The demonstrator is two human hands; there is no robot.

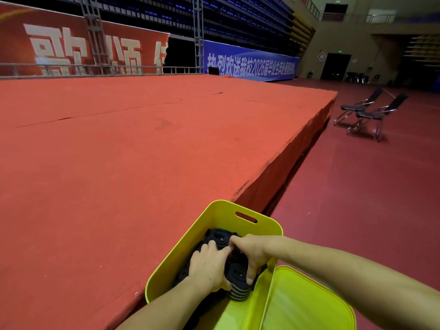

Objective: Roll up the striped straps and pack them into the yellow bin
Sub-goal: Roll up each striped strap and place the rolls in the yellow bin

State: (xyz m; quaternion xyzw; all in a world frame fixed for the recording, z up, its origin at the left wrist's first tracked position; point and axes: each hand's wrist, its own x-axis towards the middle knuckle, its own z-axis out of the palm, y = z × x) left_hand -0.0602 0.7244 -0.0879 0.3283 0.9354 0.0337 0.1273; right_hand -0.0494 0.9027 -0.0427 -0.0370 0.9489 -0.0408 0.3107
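Yellow bin (221,211): sits at the corner edge of the red stage (119,151), tilted toward me, one slot handle in its far wall. A second yellow piece (307,303), lid or bin I cannot tell, lies just beside it at lower right.

Rolled straps (220,235): several dark rolls packed inside the bin, side by side. One roll (239,285) nearest me shows grey and black stripes on its outer wrap; it stands at the bin's near side, between my two hands.

My left hand (209,265): inside the bin, palm down, fingers curled over the striped roll and the rolls next to it, thumb against the roll's side.

My right hand (252,253): inside the bin from the right, fingers bent down over the same roll, thumb reaching down its right side. Both hands clamp on this roll; fingertips of the two hands meet above it.

Surroundings: two black folding chairs (366,113) on the dark red floor (357,198), well apart from the stage. Red banner (71,48) and blue banner (250,65) with white lettering behind the stage; metal truss columns (95,32) in front of them; rows of seats above.
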